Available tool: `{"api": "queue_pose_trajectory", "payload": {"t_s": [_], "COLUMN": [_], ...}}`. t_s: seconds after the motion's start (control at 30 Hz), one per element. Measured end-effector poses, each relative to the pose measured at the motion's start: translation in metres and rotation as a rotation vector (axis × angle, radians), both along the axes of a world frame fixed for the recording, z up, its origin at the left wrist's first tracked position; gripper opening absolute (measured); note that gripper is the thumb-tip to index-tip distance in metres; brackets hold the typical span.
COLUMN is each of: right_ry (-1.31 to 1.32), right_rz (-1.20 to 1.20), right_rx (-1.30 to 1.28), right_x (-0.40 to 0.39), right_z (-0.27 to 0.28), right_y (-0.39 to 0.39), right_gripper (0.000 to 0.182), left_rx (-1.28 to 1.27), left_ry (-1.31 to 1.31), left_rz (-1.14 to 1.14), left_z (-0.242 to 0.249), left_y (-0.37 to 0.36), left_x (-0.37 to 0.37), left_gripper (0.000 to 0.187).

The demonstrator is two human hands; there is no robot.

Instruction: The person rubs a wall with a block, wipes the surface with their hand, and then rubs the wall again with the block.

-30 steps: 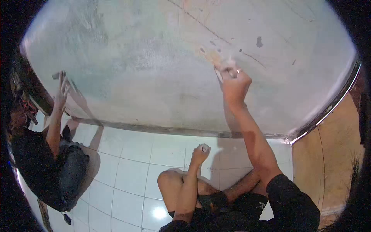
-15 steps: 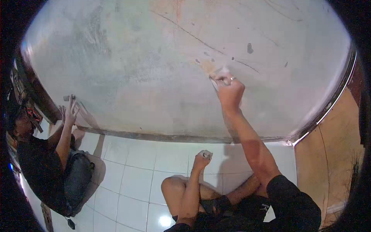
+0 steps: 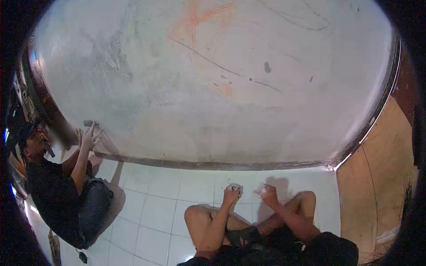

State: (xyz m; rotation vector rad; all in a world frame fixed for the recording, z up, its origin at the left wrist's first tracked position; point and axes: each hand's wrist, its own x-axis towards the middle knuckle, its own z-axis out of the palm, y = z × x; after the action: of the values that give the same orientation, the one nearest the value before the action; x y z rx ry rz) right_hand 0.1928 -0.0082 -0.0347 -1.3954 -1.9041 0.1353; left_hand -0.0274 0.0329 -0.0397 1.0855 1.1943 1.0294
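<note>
My left hand point(image 3: 233, 192) is closed with the fingers curled, pale grey-white matter showing at its fist; it is held over the floor by my left knee. My right hand point(image 3: 268, 195) is low in front of my crossed legs, to the right of the left one, its fingers bent together with a whitish blur at the tips. What it holds I cannot tell. Beyond both hands rises a pale wall point(image 3: 186, 119), patchy with grey and green stains. A long dark scratch line, several dark spots and orange smears point(image 3: 225, 90) mark its surface.
On the left another person point(image 3: 53, 195) in dark clothes sits by the wall, a hand holding a small grey block point(image 3: 90, 123) against it. White floor tiles point(image 3: 153, 217) lie below a dark strip point(image 3: 213, 165) along the wall's foot. A tan board point(image 3: 357, 190) stands at the right.
My right hand has come off the wall, down and back beside my left hand over the floor. The view has shifted slightly; the other person's hand stays near the wall.
</note>
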Motion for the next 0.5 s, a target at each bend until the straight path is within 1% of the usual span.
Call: {"api": "queue_pose_trajectory", "payload": {"t_s": [0.03, 0.07, 0.1, 0.13, 0.17, 0.23, 0.27, 0.3, 0.33, 0.37, 0.4, 0.43, 0.47, 0.5], "right_ry": [0.044, 0.088, 0.096, 0.272, 0.465, 0.347, 0.290, 0.305, 0.319, 0.297, 0.277, 0.416, 0.345, 0.271], "right_rz": [-0.010, -0.024, -0.096, -0.243, -0.401, -0.264, -0.197, -0.121, -0.049, -0.029, -0.011, 0.084, 0.088, 0.090], "right_rx": [-0.069, -0.136, -0.316, -0.435, -0.525, -0.398, -0.321, -0.407, -0.495, -0.382, -0.270, -0.416, -0.382, -0.346], "right_x": [0.004, 0.008, 0.012, 0.013, 0.019, 0.026, 0.028, 0.021, 0.014, 0.005, -0.004, -0.011, -0.014, -0.017], "right_z": [-0.006, -0.011, -0.007, -0.026, -0.058, -0.078, -0.078, -0.063, -0.047, -0.054, -0.058, -0.025, -0.029, -0.050], "right_y": [-0.010, -0.020, -0.034, -0.034, -0.033, -0.019, -0.011, -0.012, -0.012, -0.018, -0.020, -0.032, -0.031, -0.031], "right_gripper": [0.033, 0.035, 0.036, 0.036, 0.038, 0.045, 0.048, 0.048, 0.048, 0.038, 0.029, 0.027, 0.029, 0.030], "left_rx": [-0.036, 0.056, 0.150, 0.243, 0.262, 0.309, 0.368, 0.431, 0.489, 0.548, 0.604, 0.660, 0.666, 0.673], "left_ry": [-0.006, 0.105, 0.219, 0.333, 0.397, 0.528, 0.477, 0.426, 0.438, 0.450, 0.524, 0.596, 0.615, 0.630], "left_rz": [-0.023, -0.026, -0.028, -0.031, -0.031, -0.033, -0.027, -0.022, -0.016, -0.009, -0.001, 0.007, 0.007, 0.008], "left_z": [0.006, 0.017, 0.028, 0.040, 0.041, 0.041, 0.033, 0.026, 0.019, 0.020, 0.035, 0.049, 0.072, 0.097], "left_y": [-0.010, -0.017, -0.022, -0.028, -0.034, -0.036, -0.035, -0.036, -0.036, -0.036, -0.043, -0.052, -0.066, -0.084], "left_x": [0.004, 0.008, 0.012, 0.016, 0.020, 0.026, 0.027, 0.028, 0.027, 0.026, 0.024, 0.025, 0.032, 0.043], "left_gripper": [0.011, 0.013, 0.014, 0.016, 0.017, 0.018, 0.019, 0.019, 0.019, 0.019, 0.020, 0.020, 0.021, 0.022]}}
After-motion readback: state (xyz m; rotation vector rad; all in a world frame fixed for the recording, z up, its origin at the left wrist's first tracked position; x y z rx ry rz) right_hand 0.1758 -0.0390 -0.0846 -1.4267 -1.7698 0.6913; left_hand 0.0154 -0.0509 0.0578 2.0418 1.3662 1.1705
